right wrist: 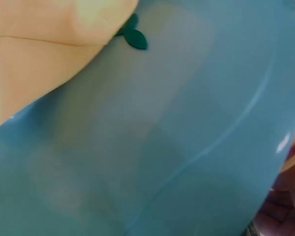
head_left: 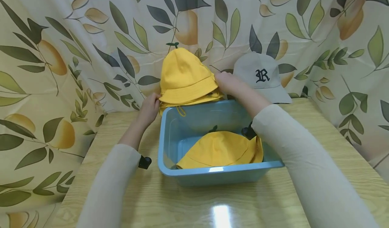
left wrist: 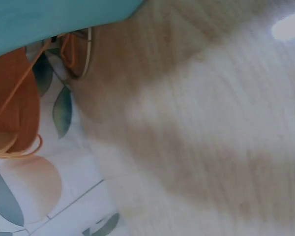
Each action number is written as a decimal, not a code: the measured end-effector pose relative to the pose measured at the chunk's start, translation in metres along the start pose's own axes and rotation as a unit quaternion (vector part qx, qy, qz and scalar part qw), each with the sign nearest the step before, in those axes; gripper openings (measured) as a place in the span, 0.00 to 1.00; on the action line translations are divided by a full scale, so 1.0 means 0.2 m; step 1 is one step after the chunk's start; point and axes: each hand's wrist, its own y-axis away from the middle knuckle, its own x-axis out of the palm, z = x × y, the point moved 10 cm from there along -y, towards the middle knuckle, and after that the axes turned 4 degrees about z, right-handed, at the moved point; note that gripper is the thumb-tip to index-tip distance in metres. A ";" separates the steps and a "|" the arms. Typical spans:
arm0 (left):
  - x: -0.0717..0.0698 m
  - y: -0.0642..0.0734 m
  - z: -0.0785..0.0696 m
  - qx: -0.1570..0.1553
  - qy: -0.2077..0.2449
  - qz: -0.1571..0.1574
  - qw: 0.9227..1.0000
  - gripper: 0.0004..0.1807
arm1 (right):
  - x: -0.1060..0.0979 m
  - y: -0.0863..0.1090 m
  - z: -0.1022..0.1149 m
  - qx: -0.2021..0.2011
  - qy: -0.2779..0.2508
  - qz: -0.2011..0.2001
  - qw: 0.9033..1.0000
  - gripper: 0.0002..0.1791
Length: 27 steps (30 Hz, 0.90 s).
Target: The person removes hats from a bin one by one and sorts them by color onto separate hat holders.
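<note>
Behind the tub, a yellow bucket hat [head_left: 185,73] with a green sprout on top sits over more yellow hat brim [head_left: 194,101], from which a thin cord loops down. My left hand [head_left: 150,108] pinches its brim on the left. On the other side my right hand [head_left: 226,83] grips the brim's right edge, its fingers partly hidden behind the wrist. In the right wrist view, part of that hand [right wrist: 280,214] shows past the tub wall. A second yellow bucket hat [head_left: 222,148] lies on its side inside the blue tub [head_left: 212,169], its green sprout toward the back.
A pale grey cap [head_left: 253,69] with a dark letter R stands against the patterned curtain [head_left: 127,29], right of the yellow hats. The tub rests on a light wooden table [head_left: 188,207]; its back rim is just in front of the stacked hats.
</note>
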 end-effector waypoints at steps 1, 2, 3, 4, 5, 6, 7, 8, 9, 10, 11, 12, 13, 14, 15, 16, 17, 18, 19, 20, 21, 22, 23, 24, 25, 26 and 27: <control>0.01 0.01 0.01 -0.003 0.004 0.005 1.000 0.09 | 0.01 0.00 0.01 -0.003 0.011 0.003 1.000 0.09; 0.01 0.02 0.02 -0.007 0.010 0.008 1.000 0.09 | 0.02 0.01 0.02 -0.005 0.022 0.004 1.000 0.09; 0.02 0.02 0.03 -0.013 0.013 0.011 1.000 0.09 | 0.02 0.01 0.03 -0.007 0.026 0.006 1.000 0.08; 0.03 0.03 0.04 -0.018 0.015 0.018 1.000 0.09 | 0.03 0.02 0.04 -0.010 0.029 0.007 1.000 0.08; 0.04 0.03 0.06 -0.024 0.019 0.026 0.999 0.09 | 0.05 0.02 0.05 -0.011 0.028 0.011 0.999 0.07; 0.06 0.03 0.08 -0.034 0.025 0.037 0.998 0.09 | 0.06 0.03 0.05 -0.015 0.026 0.013 0.999 0.07; 0.07 0.04 0.09 -0.044 0.030 0.049 0.997 0.09 | 0.07 0.03 0.06 -0.016 0.020 0.019 0.999 0.07; 0.09 0.04 0.11 -0.056 0.036 0.061 0.996 0.10 | 0.09 0.04 0.06 -0.020 0.013 0.024 0.999 0.07; 0.10 0.04 0.12 -0.066 0.042 0.075 0.994 0.11 | 0.10 0.04 0.07 -0.022 0.006 0.028 0.999 0.07; 0.11 0.05 0.12 -0.072 0.046 0.086 0.993 0.11 | 0.11 0.05 0.07 -0.024 0.003 0.029 0.999 0.07; 0.12 0.05 0.12 -0.076 0.056 0.096 0.991 0.12 | 0.11 0.06 0.06 -0.025 0.001 0.027 0.999 0.07; 0.12 0.05 0.12 -0.078 0.064 0.103 0.990 0.12 | 0.11 0.07 0.06 -0.026 -0.002 0.025 0.999 0.06; 0.11 0.06 0.11 -0.078 0.071 0.110 0.988 0.13 | 0.11 0.07 0.05 -0.026 -0.003 0.023 0.999 0.05; 0.10 0.06 0.10 -0.074 0.079 0.117 0.987 0.13 | 0.10 0.08 0.05 -0.028 -0.004 0.023 0.999 0.05; 0.09 0.06 0.08 -0.064 0.081 0.124 0.987 0.14 | 0.10 0.09 0.05 -0.030 -0.005 0.024 0.999 0.04; 0.09 0.07 0.06 -0.056 0.083 0.131 0.986 0.15 | 0.10 0.09 0.05 -0.034 -0.006 0.025 0.999 0.03; 0.08 0.08 0.04 -0.050 0.088 0.140 0.985 0.17 | 0.09 0.10 0.06 -0.038 -0.005 0.027 0.999 0.03; 0.08 0.09 0.03 -0.044 0.086 0.149 0.984 0.19 | 0.09 0.11 0.07 -0.045 -0.005 0.030 0.999 0.02; 0.07 0.10 0.02 -0.040 0.085 0.157 0.983 0.20 | 0.08 0.12 0.08 -0.051 -0.005 0.031 0.998 0.03; 0.07 0.11 0.00 -0.035 0.081 0.164 0.983 0.22 | 0.07 0.13 0.09 -0.058 -0.006 0.031 0.998 0.03; 0.07 0.12 -0.02 -0.032 0.078 0.170 0.982 0.23 | 0.06 0.14 0.10 -0.063 -0.007 0.031 0.998 0.03; 0.06 0.14 -0.03 -0.031 0.074 0.176 0.981 0.25 | 0.05 0.15 0.11 -0.066 -0.007 0.032 0.997 0.03; 0.06 0.15 -0.04 -0.030 0.068 0.180 0.981 0.25 | 0.05 0.16 0.12 -0.067 -0.008 0.033 0.997 0.03; 0.05 0.16 -0.06 -0.026 0.061 0.184 0.981 0.26 | 0.04 0.17 0.12 -0.068 -0.011 0.033 0.997 0.02; 0.05 0.17 -0.07 -0.023 0.053 0.186 0.981 0.26 | 0.03 0.18 0.13 -0.069 -0.012 0.032 0.997 0.02; 0.04 0.18 -0.09 -0.019 0.047 0.187 0.981 0.26 | 0.02 0.19 0.13 -0.068 -0.011 0.033 0.997 0.01; 0.04 0.19 -0.10 -0.017 0.040 0.187 0.982 0.26 | 0.01 0.20 0.13 -0.067 -0.011 0.034 0.997 0.01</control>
